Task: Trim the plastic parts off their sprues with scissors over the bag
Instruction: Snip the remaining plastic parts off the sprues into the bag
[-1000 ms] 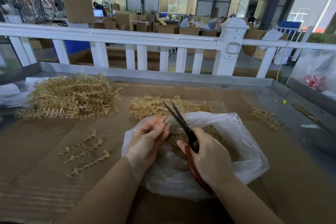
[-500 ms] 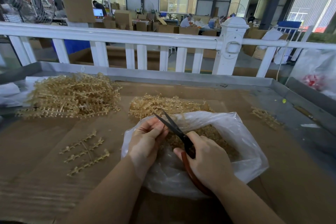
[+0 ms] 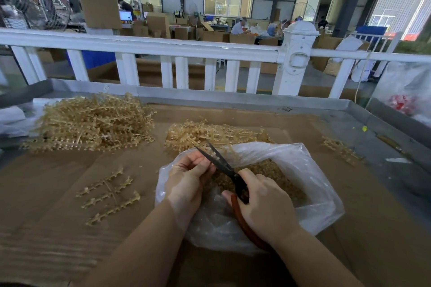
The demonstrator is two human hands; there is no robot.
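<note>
Two bare hands work over a crinkled clear plastic bag lying on brown corrugated cardboard. The right hand curls round the reddish-brown handles of dark-bladed scissors, blades parted a little, tips pointing up and left. The left hand pinches a thin translucent amber sprue right at the blades, fingers bent tight around it. Cut amber parts fill the bag's open mouth as a grainy heap. Just behind the bag sits a bristly pile of sprues; a larger tangled pile lies far left, and three loose comb-like strips lie flat left of the bag. No readable writing shows.
</note>
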